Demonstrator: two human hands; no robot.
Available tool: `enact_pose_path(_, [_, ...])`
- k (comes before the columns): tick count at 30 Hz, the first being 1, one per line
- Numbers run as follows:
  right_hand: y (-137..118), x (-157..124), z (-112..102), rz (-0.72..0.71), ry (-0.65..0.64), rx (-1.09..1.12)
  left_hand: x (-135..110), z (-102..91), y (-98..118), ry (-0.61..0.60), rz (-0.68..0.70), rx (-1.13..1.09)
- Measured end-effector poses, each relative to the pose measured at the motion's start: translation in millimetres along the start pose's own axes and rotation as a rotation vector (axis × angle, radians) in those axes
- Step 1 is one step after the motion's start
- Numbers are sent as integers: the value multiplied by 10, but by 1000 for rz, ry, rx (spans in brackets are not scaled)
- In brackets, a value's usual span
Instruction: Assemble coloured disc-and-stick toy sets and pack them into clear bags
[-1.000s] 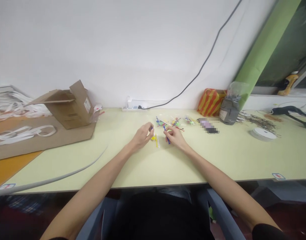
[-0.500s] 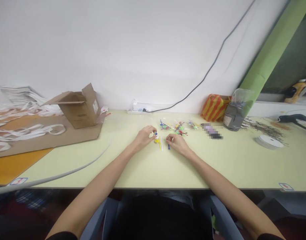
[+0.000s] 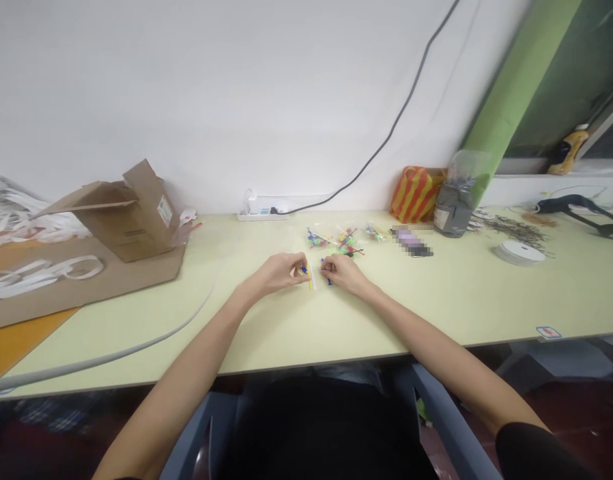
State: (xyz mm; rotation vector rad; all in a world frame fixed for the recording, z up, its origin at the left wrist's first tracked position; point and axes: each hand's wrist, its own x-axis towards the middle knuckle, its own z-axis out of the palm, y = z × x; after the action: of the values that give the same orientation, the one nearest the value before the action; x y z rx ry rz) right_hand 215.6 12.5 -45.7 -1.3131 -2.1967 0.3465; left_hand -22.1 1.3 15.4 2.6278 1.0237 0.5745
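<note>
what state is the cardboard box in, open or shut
The cardboard box is open: one flap stretches out to the left and another flap points upward, so they stand apart.

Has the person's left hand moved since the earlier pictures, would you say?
Yes, slightly: the left hand now sits further from the packets, toward the front edge of the table.
</note>
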Motion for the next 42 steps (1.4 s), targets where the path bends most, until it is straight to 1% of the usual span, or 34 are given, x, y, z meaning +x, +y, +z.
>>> enact_pose_path(5, [-6, -14, -18, -34, -5, 27, -18, -47, -36, -3, 74, -149])
enact_pose_path(8, [-10, -19, -21, -59, -10, 30, -13, -87, -38, 4, 140, -169])
enact_pose_path(10, [-12, -18, -21, -60, -14, 30, -9, -104, -45, -11, 157, -172])
enact_pose_path(14, [-24, -17, -32, -57, -15, 35, -27, -89, -82, -143, 71, -215])
enact_pose_path(18, [-43, -28, -75, -51, -20, 69, -65, -43, -118, -199, -29, -194])
enact_pose_path(24, [-14, -37, -140, -27, 16, 116, -65, -55, -136, -174, -54, -118])
enact_pose_path(27, [4, -31, -140, -18, 5, 115, -52, -51, -138, -192, -60, -119])
enact_pose_path(31, [-9, -35, -123, -41, -27, 98, -36, -3, -155, -190, -72, -130])
enact_pose_path(35, [-34, -45, -114, -52, -20, 73, -20, 51, -188, -156, -62, -93])
enact_pose_path(42, [-72, -54, -129, -17, -40, 63, -4, 99, -215, -114, -32, -55])
